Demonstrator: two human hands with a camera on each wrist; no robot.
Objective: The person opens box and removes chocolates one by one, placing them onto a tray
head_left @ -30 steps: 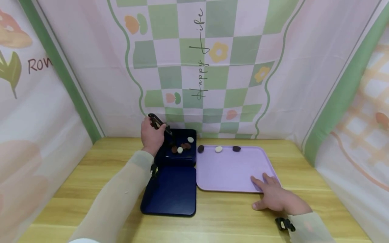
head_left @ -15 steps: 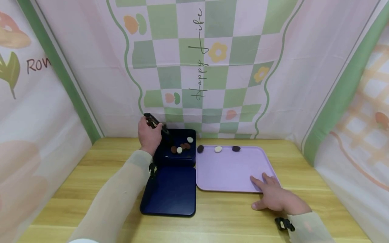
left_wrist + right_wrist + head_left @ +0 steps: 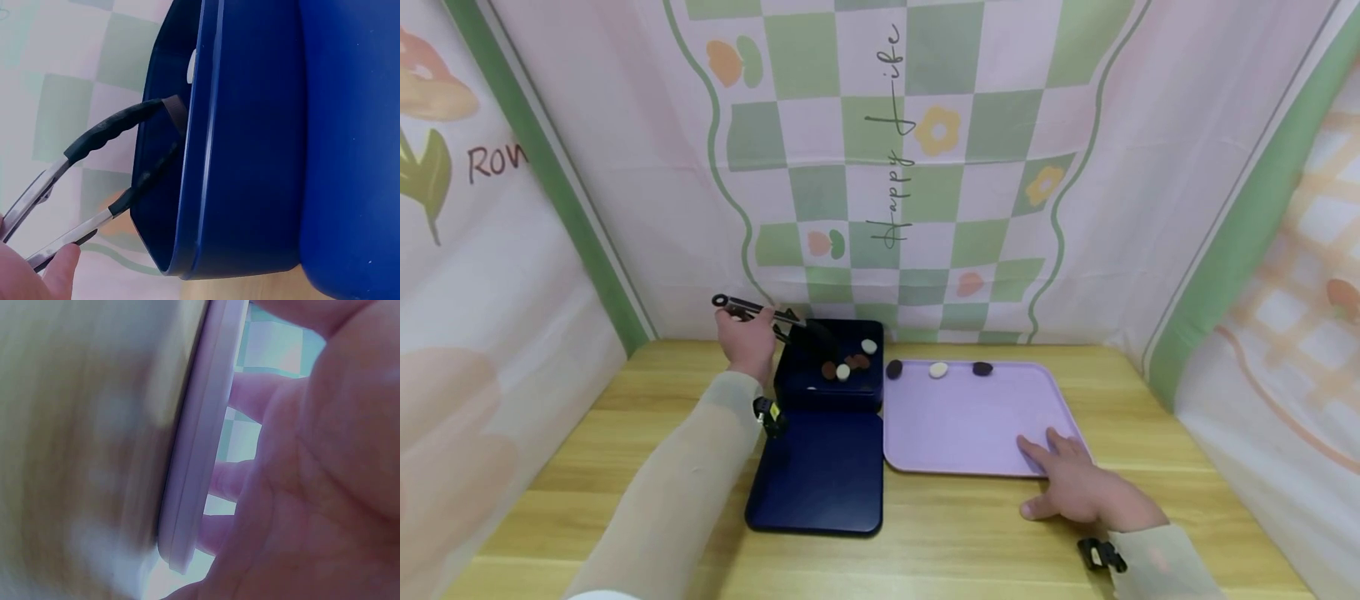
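My left hand [image 3: 748, 340] holds a pair of tongs [image 3: 775, 313], their black tips down inside the navy box [image 3: 829, 402]. In the left wrist view a dark brown piece [image 3: 175, 112] shows at the tips of the tongs. White pieces [image 3: 868, 346] and reddish-brown pieces [image 3: 861, 362] lie on the box floor. My right hand [image 3: 1078, 485] rests with spread, straight fingers over the near right corner of the lilac tray [image 3: 977, 425]. Along the tray's far edge sit two dark oval pieces [image 3: 982, 368] and one white oval piece [image 3: 938, 370].
A flat navy lid-like tray [image 3: 820, 475] lies in front of the box, left of the lilac tray. Everything stands on a wooden table [image 3: 962, 533]. Behind it hangs a checked cloth [image 3: 880, 183], close to the back of the box.
My left hand has moved left and a little down, tilting the tongs flatter while their tips stay in the box. The right hand and the oval pieces on the tray have not moved.
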